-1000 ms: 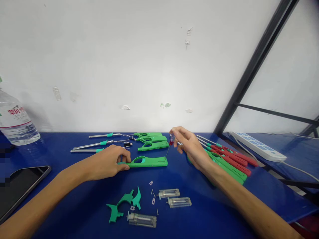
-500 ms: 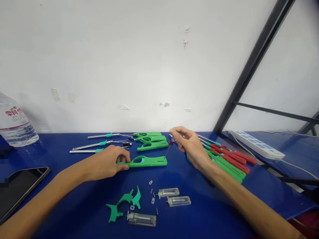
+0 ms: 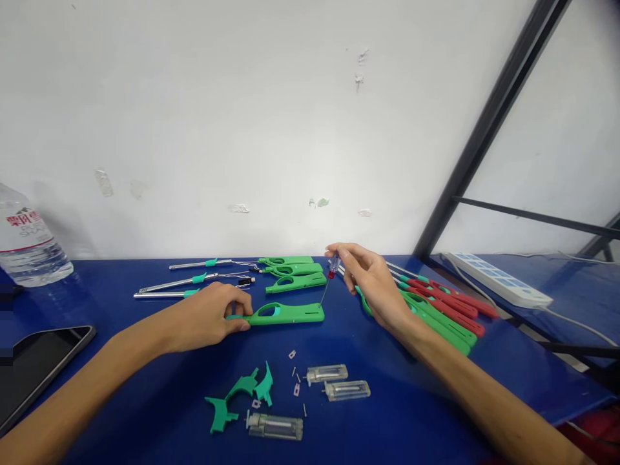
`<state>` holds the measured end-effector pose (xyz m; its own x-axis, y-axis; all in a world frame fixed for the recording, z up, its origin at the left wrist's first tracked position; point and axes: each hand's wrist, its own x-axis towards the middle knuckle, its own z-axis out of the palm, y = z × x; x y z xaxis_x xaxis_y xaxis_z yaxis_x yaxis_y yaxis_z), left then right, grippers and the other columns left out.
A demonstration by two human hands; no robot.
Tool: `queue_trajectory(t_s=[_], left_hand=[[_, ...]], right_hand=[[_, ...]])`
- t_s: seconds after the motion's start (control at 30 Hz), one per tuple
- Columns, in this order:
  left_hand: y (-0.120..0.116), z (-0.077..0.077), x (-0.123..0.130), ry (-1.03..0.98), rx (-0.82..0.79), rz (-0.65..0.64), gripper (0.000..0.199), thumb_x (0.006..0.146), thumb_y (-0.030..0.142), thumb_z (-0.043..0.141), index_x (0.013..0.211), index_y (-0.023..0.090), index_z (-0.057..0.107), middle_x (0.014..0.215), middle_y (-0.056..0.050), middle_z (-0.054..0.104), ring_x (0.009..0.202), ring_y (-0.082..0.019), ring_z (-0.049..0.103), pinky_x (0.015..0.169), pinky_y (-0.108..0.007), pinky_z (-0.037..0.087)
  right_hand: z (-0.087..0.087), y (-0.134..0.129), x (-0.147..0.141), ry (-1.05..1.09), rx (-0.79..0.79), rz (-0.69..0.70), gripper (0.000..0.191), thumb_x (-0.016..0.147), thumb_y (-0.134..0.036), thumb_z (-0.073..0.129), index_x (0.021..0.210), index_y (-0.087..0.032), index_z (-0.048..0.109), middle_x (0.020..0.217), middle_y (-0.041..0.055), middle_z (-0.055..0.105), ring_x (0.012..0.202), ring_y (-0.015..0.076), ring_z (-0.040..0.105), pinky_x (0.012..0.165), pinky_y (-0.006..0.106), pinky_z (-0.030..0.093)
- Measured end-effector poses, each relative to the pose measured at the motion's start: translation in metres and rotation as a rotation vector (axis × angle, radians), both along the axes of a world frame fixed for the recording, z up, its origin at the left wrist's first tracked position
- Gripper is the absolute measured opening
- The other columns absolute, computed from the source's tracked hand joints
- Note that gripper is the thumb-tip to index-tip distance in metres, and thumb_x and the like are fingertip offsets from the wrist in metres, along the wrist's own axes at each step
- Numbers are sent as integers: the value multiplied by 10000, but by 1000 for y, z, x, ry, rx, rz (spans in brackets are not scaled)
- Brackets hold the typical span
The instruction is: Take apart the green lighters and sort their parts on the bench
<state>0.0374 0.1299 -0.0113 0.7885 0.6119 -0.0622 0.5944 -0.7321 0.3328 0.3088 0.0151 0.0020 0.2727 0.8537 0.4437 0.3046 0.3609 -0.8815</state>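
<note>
A: What spreads over the table (image 3: 387,439)?

B: To the right of the right hand (image 3: 375,278), partly behind its wrist, a fan of red and green lighters (image 3: 458,306). They look whole, so I'd count those as not begun.

A: And the left hand (image 3: 213,318)?

B: It pinches the left end of a single green lighter (image 3: 296,314), which lies flat between the two hands. The body looks closed, so I judge this one under way (the fingers hide whether a rod sits in its nose).

A: Anything finished?

B: Three sets seem already apart: beyond the left hand, three green handles (image 3: 305,280) without rods, and past its wrist three metal rods (image 3: 159,295).

A: The right hand, then?

B: Its fingers grip a screwdriver (image 3: 334,266), the tip seeming to meet the lighter's far right end.

A: And nearer the body than both hands?

B: Three clear tanks (image 3: 275,427), then three teal triggers (image 3: 220,413), a few pale clips (image 3: 296,389), and smallest, some screws (image 3: 305,410). That count matches three lighters done; the pinched one and the fan look left.
</note>
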Motion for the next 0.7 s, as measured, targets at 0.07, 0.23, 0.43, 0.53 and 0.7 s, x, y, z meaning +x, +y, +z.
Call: queue_trajectory(t_s=[0.07, 0.23, 0.43, 0.53, 0.7], left_hand=[[0, 0, 0, 0, -2, 2, 250, 837, 494, 603, 857, 269, 711, 856, -13, 685, 828, -218, 613, 689, -300, 436], [1, -1, 0, -3, -8, -7, 253, 835, 501, 606, 859, 269, 705, 864, -14, 685, 833, -217, 611, 693, -299, 435], [1, -1, 0, 8, -3, -2, 244, 839, 489, 601, 865, 273, 712, 872, -15, 689, 849, -222, 612, 695, -302, 432], [1, -1, 0, -4, -2, -3, 245, 837, 492, 604, 864, 275, 714, 867, -14, 690, 848, -220, 612, 698, -301, 432], [2, -2, -1, -3, -2, -6, 244, 835, 496, 606, 862, 277, 711, 870, -12, 689, 845, -221, 610, 696, -303, 429]], right_hand=[[1, -1, -1, -20, -30, -41, 350, 870, -537, 665, 985, -217, 744, 882, 19, 696, 475, 68, 382, 434, 246, 327], [0, -2, -2, -4, 5, -28, 348, 900, -513, 634, 1116, -253, 716, 1022, 24, 709, 439, 50, 344, 413, 252, 324], [0, -1, -1, -32, -27, -86, 343, 831, -525, 716, 996, -229, 766, 787, 15, 699, 485, 92, 391, 444, 264, 325], [1, -1, -1, -33, -1, -43, 355, 892, -517, 644, 1091, -242, 748, 955, 35, 732, 460, 73, 380, 453, 270, 354], [-1, -1, -2, -43, -6, -81, 339, 849, -523, 698, 1016, -236, 766, 896, 26, 727, 454, 72, 375, 435, 267, 322]])
